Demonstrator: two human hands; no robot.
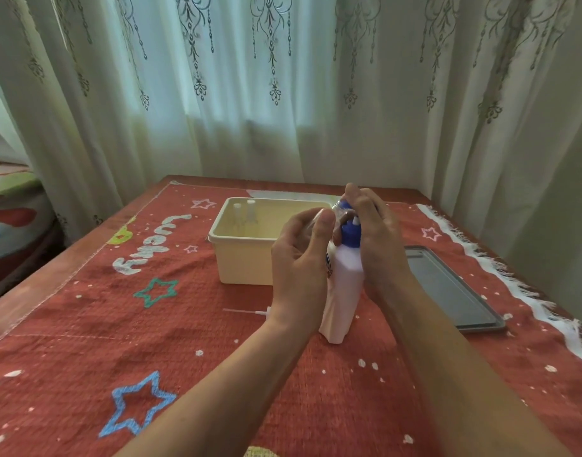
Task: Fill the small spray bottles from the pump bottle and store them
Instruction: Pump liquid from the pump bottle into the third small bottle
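While the white pump bottle [344,291] is stood upright on the red star-patterned cloth [118,324], the filling step is judged to be in hand. The right hand [375,239] is laid over the blue pump head [349,232], apparently to press it; whether its fingers are clamped on the head cannot be told. The left hand [302,255] is curled around a small clear spray bottle [340,209], held tilted at the spout. The two hands are close together, nearly touching above the pump.

Next move, as judged: the small neck must be kept under the spout while the pump is pressed, then the sprayer top must be refitted. A white sprayer top with dip tube [250,312] lies on the cloth just left of the left wrist and is taken to belong to the held bottle.

Counts, largest first:
- cloth: one
- grey tray or lid [454,291]: one, flat, right of the pump bottle
- cream storage box [243,255]: one, open, behind the left hand
- pump bottle: one
- small spray bottles: three seen; two capped bottles [245,214] upright in the box's far left corner, one in hand
- loose sprayer top: one
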